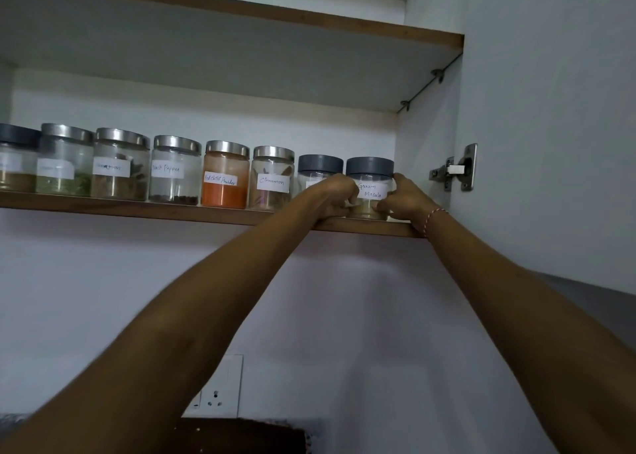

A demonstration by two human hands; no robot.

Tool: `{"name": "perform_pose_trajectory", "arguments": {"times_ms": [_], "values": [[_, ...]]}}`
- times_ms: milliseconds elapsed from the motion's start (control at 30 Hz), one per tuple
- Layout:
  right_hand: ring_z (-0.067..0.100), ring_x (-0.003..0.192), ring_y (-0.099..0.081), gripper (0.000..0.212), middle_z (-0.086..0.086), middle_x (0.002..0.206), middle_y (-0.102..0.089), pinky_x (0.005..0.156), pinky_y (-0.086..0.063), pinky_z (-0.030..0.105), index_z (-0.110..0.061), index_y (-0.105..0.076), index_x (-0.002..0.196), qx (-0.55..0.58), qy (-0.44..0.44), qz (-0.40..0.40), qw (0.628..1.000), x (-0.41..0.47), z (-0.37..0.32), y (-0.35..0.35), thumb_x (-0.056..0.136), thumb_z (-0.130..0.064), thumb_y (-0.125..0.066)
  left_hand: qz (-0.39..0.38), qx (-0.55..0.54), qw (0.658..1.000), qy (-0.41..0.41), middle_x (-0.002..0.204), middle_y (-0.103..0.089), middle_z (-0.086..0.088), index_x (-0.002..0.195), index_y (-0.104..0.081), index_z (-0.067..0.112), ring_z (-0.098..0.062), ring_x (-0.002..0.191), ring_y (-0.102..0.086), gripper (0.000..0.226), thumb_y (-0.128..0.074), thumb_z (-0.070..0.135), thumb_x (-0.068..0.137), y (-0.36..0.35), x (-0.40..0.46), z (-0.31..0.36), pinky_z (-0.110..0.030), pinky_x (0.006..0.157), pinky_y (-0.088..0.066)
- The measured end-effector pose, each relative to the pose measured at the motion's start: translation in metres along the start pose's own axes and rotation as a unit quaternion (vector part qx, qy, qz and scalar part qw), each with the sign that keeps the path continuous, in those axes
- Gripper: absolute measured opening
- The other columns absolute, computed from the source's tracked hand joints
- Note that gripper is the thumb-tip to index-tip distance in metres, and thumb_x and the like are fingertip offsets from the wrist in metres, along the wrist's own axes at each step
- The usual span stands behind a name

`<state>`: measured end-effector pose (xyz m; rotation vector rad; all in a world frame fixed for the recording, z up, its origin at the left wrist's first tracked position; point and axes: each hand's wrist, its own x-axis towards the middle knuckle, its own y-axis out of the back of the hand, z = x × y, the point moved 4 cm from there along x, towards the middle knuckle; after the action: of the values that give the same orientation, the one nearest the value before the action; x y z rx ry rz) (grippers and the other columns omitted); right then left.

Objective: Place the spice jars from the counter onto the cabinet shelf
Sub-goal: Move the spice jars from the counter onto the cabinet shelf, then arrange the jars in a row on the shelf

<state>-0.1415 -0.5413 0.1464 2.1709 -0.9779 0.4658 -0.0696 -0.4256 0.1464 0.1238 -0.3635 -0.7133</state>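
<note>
Garam Masala jar (pixel 370 186), grey lid, stands at right end of cabinet shelf (pixel 137 206), just beside another grey-lidded jar (pixel 318 171). Left hand (pixel 332 195) and right hand (pixel 404 200) each clamp a grip on its sides. Further left: Cinnamon jar (pixel 273 178), red chilli powder jar (pixel 225 174). Door hinge (pixel 457 168) right.
</note>
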Motion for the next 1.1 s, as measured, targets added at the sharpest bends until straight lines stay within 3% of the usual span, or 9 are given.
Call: {"name": "perform_pose_trajectory", "arguments": {"times_ms": [133, 233, 333, 400, 500, 600, 800, 1100], "values": [[0.033, 0.119, -0.050, 0.067, 0.019, 0.130, -0.051, 0.101, -0.043, 0.048, -0.008, -0.033, 0.137, -0.017, -0.008, -0.021, 1.000, 0.007, 0.001, -0.004, 0.078, 0.004, -0.063, -0.014, 0.035, 0.999, 0.007, 0.103, -0.047, -0.011, 0.095, -0.043, 0.007, -0.023, 0.097, -0.049, 0.023, -0.040, -0.012, 0.080, -0.002, 0.004, 0.001, -0.031, 0.083, -0.045], [0.033, 0.118, -0.050, 0.065, 0.019, 0.130, -0.049, 0.100, -0.045, 0.046, -0.007, -0.030, 0.138, -0.046, -0.022, -0.033, 0.998, 0.009, 0.003, -0.006, 0.081, 0.001, -0.061, 0.002, 0.063, 0.998, -0.004, 0.080, -0.045, -0.005, 0.076, -0.042, 0.010, -0.015, 0.072, -0.046, 0.022, -0.040, -0.011, 0.082, -0.001, 0.004, 0.001, -0.025, 0.068, -0.045], [0.033, 0.117, -0.050, 0.056, 0.020, 0.129, -0.050, 0.094, -0.045, 0.039, -0.004, -0.035, 0.133, -0.077, -0.027, -0.010, 0.997, 0.001, 0.001, -0.002, 0.083, -0.001, -0.059, 0.039, 0.128, 0.990, -0.053, 0.081, -0.052, -0.010, 0.088, -0.053, 0.000, -0.021, 0.071, -0.052, 0.016, -0.039, -0.007, 0.087, 0.000, -0.004, 0.002, -0.026, 0.061, -0.043], [0.034, 0.115, -0.051, 0.049, 0.020, 0.126, -0.053, 0.087, -0.044, 0.034, -0.003, -0.040, 0.129, -0.089, 0.024, 0.072, 0.993, -0.012, -0.010, 0.002, 0.083, 0.001, -0.054, 0.108, 0.214, 0.961, -0.137, 0.096, -0.063, -0.020, 0.104, -0.059, -0.007, -0.031, 0.085, -0.062, 0.025, -0.040, 0.001, 0.092, 0.002, -0.014, 0.006, -0.031, 0.069, -0.051], [0.032, 0.116, -0.050, 0.045, 0.016, 0.123, -0.055, 0.089, -0.045, 0.035, -0.007, -0.050, 0.125, -0.103, 0.162, 0.193, 0.962, -0.042, -0.036, -0.006, 0.080, 0.001, -0.051, 0.276, 0.323, 0.859, -0.286, 0.102, -0.067, -0.013, 0.112, -0.059, 0.004, -0.027, 0.091, -0.064, 0.027, -0.041, 0.011, 0.094, 0.005, -0.048, 0.011, -0.038, 0.076, -0.053], [0.027, 0.127, -0.041, 0.048, 0.012, 0.136, -0.047, 0.102, -0.039, 0.039, -0.010, -0.044, 0.133, -0.131, 0.230, 0.181, 0.947, -0.066, -0.052, -0.039, 0.085, -0.005, -0.051, 0.309, 0.349, 0.811, -0.354, 0.113, -0.064, -0.011, 0.121, -0.054, 0.008, -0.024, 0.098, -0.061, 0.032, -0.041, 0.011, 0.092, 0.014, -0.078, 0.001, -0.038, 0.078, -0.051], [0.030, 0.131, -0.036, 0.052, 0.015, 0.143, -0.040, 0.106, -0.035, 0.041, -0.005, -0.039, 0.136, -0.131, 0.262, 0.186, 0.938, -0.097, -0.082, -0.088, 0.087, -0.010, -0.052, 0.316, 0.486, 0.747, -0.326, 0.141, -0.046, -0.010, 0.140, -0.037, 0.009, -0.023, 0.129, -0.043, 0.047, -0.038, 0.018, 0.094, 0.082, -0.124, -0.035, -0.036, 0.106, -0.033], [0.031, 0.130, -0.038, 0.049, 0.016, 0.141, -0.042, 0.106, -0.035, 0.040, -0.006, -0.042, 0.135, -0.131, 0.304, 0.126, 0.935, -0.134, -0.170, -0.182, 0.087, -0.012, -0.050, 0.334, 0.590, 0.700, -0.224, 0.154, -0.027, -0.010, 0.147, -0.024, 0.012, -0.022, 0.144, -0.021, 0.051, -0.032, 0.029, 0.099, 0.245, -0.195, -0.075, -0.041, 0.115, -0.020]]}}
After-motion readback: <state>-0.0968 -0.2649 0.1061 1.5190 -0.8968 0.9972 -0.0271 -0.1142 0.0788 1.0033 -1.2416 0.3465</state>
